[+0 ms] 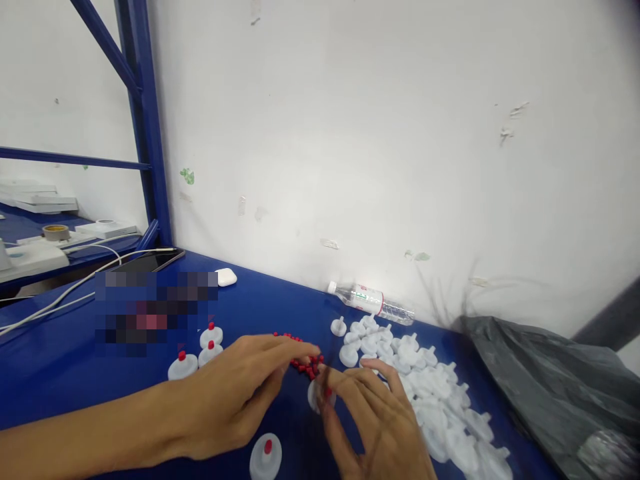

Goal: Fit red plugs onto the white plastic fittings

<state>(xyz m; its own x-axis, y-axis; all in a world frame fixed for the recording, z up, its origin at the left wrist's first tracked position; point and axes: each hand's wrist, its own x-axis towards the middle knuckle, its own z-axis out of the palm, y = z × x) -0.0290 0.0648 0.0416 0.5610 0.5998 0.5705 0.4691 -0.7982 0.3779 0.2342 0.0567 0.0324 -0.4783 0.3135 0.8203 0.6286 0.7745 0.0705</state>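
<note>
My right hand (377, 417) has its thumb and fingertips closed on a white disc-shaped nozzle lid (313, 398), with a bit of red showing by the fingers. My left hand (245, 387) reaches in from the left, fingers stretched out above small red caps (305, 367), and nothing shows in them. Its fingertips are close to those of the right hand. A nozzle lid with a red cap on its spout (266, 457) stands in front of me. Several more capped lids (183, 367) stand left of my left wrist. A heap of white lids without caps (425, 387) spreads on the right.
A clear plastic bottle (373, 301) lies along the wall on the blue table (280, 293). At the right rests a dark plastic bag (550, 380). A white case (227, 277), a phone (160, 260) and white cables (65, 290) are at the left, by a blue metal frame (150, 120).
</note>
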